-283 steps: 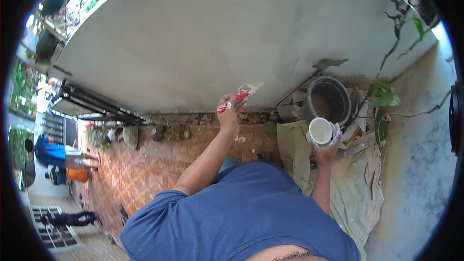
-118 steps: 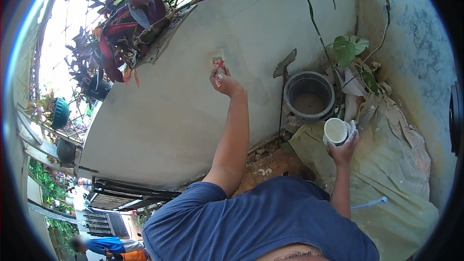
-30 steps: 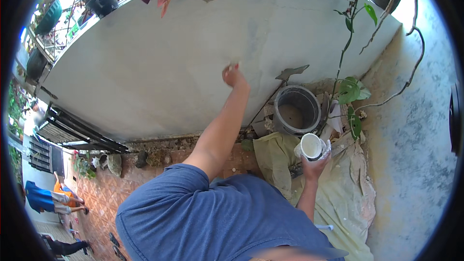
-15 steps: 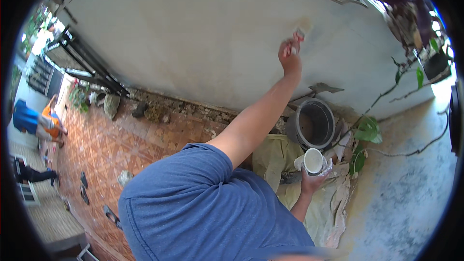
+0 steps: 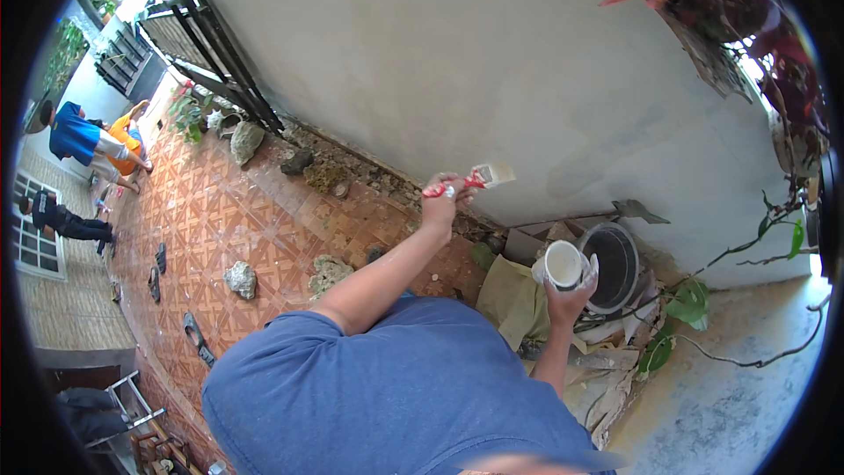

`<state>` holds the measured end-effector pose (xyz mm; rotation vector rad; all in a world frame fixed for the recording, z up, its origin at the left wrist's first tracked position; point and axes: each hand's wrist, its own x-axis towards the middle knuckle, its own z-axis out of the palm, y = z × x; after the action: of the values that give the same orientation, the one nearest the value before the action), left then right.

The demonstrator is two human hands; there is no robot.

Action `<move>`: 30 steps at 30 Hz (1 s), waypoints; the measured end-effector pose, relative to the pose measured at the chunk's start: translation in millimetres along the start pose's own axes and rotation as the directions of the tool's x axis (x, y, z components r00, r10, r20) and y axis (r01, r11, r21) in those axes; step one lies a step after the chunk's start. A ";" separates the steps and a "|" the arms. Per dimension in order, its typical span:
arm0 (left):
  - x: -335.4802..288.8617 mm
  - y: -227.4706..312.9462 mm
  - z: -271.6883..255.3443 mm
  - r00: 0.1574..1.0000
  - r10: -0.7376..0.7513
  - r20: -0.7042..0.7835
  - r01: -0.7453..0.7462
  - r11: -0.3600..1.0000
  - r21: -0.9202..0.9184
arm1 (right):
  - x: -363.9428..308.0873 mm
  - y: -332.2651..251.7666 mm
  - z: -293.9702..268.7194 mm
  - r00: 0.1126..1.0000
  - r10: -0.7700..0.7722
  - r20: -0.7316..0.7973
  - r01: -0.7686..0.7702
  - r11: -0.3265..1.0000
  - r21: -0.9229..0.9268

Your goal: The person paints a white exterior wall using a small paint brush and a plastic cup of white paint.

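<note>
My left hand (image 5: pixel 447 200) is closed round the red handle of a paintbrush (image 5: pixel 481 178). The brush's pale bristles point right, against or just before the lower part of the off-white wall (image 5: pixel 396 53); I cannot tell whether they touch. My right hand (image 5: pixel 570 299), smeared with white, grips a white paint cup (image 5: pixel 563 262) from below and the side. Its round mouth faces up, and pale paint shows inside. Right behind the cup stands a dark grey bucket (image 5: pixel 613 268), partly hidden by the cup and hand.
Pale cloth sheets (image 5: pixel 514 299) lie round the bucket. A leafy branch (image 5: pixel 690 303) reaches in from the right. Rocks (image 5: pixel 240 280) and sandals (image 5: pixel 198 339) lie on the reddish tiles. Beside a black metal gate (image 5: pixel 224 62), several people (image 5: pixel 75 134) are at the far left. A stepladder (image 5: pixel 136 400) shows lower left.
My left hand has come down and left with the brush, from higher on the wall to near its base. My right hand keeps the cup, now nearer the bucket. The view has shifted.
</note>
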<state>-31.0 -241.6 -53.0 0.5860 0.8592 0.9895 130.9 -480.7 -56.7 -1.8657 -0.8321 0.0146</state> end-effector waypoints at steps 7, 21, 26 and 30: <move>20.1 80.5 -64.1 0.991 -0.125 -0.050 0.098 0.924 -0.369 | 37.0 -42.1 83.8 0.959 -0.198 0.201 0.226 0.966 -0.125; 74.1 157.7 -153.9 0.986 -0.141 -0.094 0.090 0.904 -0.418 | 35.8 -122.7 214.2 0.913 -0.184 0.364 0.224 0.972 -0.070; 94.9 197.3 -164.6 0.994 -0.022 -0.111 -0.008 0.965 -0.262 | 37.3 -140.8 247.2 0.921 -0.179 0.347 0.234 0.964 -0.124; 109.5 224.2 -162.4 1.000 -0.002 -0.028 -0.002 0.989 -0.145 | 38.7 -150.6 273.6 0.931 -0.179 0.317 0.248 0.949 -0.193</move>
<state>-242.1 -36.1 -9.3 0.4498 0.8042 1.0529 -22.2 -206.0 -44.3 -2.0068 -1.2914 0.0638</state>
